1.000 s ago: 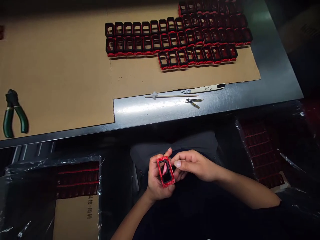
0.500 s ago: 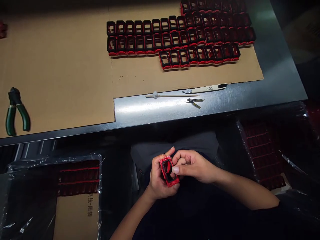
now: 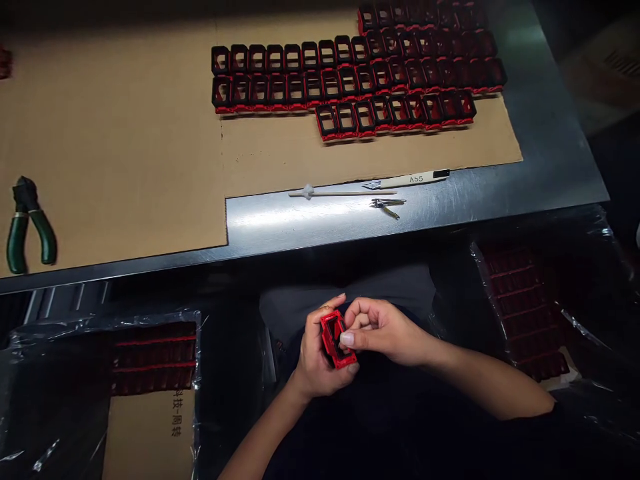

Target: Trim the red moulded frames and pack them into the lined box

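Observation:
Over my lap, my left hand (image 3: 317, 357) is wrapped round a small red and black rectangular frame (image 3: 346, 360), its open side tilted up toward me. My right hand (image 3: 377, 333) is closed, thumb against curled fingers, with the thumb tip at the frame's inner edge. Whether those right fingers pinch anything small cannot be made out. On the table beyond lie rows of similar red and black frames (image 3: 330, 81), standing on a cardboard sheet (image 3: 125, 147).
Near the metal table's edge (image 3: 300, 227) lie a pen-like knife marked A55 (image 3: 415, 179), a cotton-tipped stick (image 3: 345, 193) and small tweezers-like metal pieces (image 3: 387, 205). Green-handled cutters (image 3: 30, 223) lie at left. Plastic-lined boxes with more frames stand at lower left (image 3: 197, 373) and right (image 3: 530, 313).
The frame in my left hand has tilted a little, and my right thumb has shifted slightly along its inner edge. The whole view has drifted slightly.

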A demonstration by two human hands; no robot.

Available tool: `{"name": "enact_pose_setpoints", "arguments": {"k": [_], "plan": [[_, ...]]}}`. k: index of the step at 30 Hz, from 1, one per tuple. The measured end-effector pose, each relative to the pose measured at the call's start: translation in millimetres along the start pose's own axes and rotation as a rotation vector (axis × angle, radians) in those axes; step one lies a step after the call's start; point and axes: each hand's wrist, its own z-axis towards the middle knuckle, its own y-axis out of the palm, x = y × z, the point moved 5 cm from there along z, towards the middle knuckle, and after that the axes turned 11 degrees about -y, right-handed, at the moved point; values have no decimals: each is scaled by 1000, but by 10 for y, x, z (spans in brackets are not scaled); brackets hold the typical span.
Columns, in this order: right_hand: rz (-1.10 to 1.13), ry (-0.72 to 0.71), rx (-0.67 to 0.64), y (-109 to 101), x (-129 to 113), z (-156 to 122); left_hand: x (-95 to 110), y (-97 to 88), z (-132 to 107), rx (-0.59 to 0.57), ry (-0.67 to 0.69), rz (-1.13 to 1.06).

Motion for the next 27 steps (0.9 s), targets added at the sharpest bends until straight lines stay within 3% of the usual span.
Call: {"name": "enact_pose_setpoints", "arguments": {"k": [5,10,16,19,21,24,26,27], "plan": [[57,8,22,32,15,20,-27,-17,7,13,25,64],[145,0,49,44,76,109,-25,-170,-19,4,105,92],[176,137,-108,255,231,172,25,-507,-128,-38,-101,-180],[103,181,-80,384,335,303,125,-660,-233,1,-154,-191],[-10,139,-65,504,372,427,170,-729,-333,67,-179,-182],[-210,96,-143,714,411,572,141,-893,-581,228,-293,-180],[-283,119,-175,777,449,629,86,-1194,-856,385,-390,-164],[-298,129,-168,773,466,653,56,-1430,-1032,482,-438,-141]]}}
